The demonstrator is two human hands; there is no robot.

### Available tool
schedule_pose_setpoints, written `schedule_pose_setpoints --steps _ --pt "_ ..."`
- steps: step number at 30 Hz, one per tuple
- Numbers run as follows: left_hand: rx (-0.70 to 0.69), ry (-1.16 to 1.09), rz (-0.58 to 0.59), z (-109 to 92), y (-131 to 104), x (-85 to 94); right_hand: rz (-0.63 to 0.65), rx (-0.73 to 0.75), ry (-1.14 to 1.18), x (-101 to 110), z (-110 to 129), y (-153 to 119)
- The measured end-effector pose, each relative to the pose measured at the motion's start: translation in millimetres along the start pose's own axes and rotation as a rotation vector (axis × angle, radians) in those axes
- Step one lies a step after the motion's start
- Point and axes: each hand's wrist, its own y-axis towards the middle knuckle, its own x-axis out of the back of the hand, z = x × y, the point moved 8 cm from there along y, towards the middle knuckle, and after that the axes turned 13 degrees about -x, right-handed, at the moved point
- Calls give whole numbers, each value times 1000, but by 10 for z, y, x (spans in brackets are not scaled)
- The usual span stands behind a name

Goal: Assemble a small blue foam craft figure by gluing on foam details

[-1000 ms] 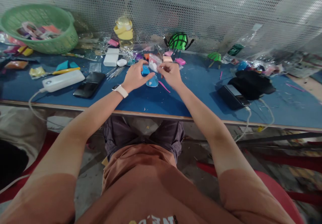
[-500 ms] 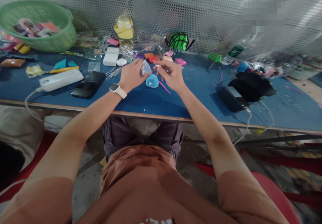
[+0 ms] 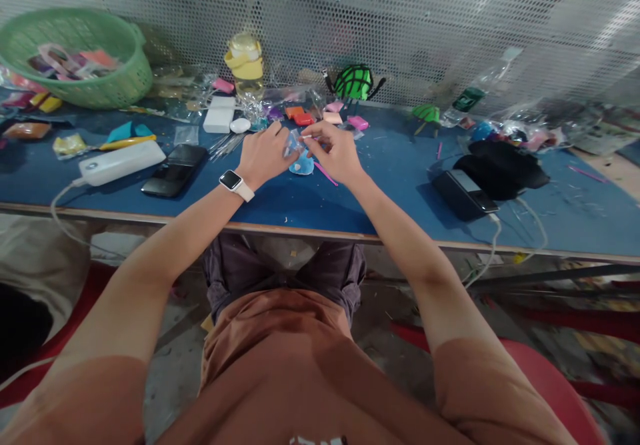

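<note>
My left hand (image 3: 265, 156) is closed on a clear plastic packet (image 3: 293, 141), its fingertips partly hidden. Close beside it, my right hand (image 3: 338, 154) pinches a small white bit (image 3: 305, 137), which meets or overlaps the packet's edge from this angle. Below the fingers a rounded blue lump (image 3: 302, 166), like soft clay, lies on the table with a pale spot on it; the packet and left thumb cover its upper part. A thin pink stick tool (image 3: 326, 174) rests just right of the lump.
On the blue table (image 3: 310, 208) lie a black phone (image 3: 175, 170), a white power bank (image 3: 123, 162) and a dark device (image 3: 465, 195). Behind the hands are coloured clay packets (image 3: 303, 118), a yellow-banded bottle (image 3: 246, 65) and a green clay figure (image 3: 354, 83). A green basket (image 3: 100, 92) stands far left.
My right hand has shifted slightly left, bringing the white bit up to the packet. My left hand stays close to its place, and the blue lump is now more covered.
</note>
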Motion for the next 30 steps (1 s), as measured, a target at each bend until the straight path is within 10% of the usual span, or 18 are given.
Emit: schedule_pose_setpoints --steps 5,30 --pt "92 121 207 -159 6 105 76 -5 98 -90 -137 77" --pt "66 82 178 -133 -3 62 244 -90 179 -133 -123 37"
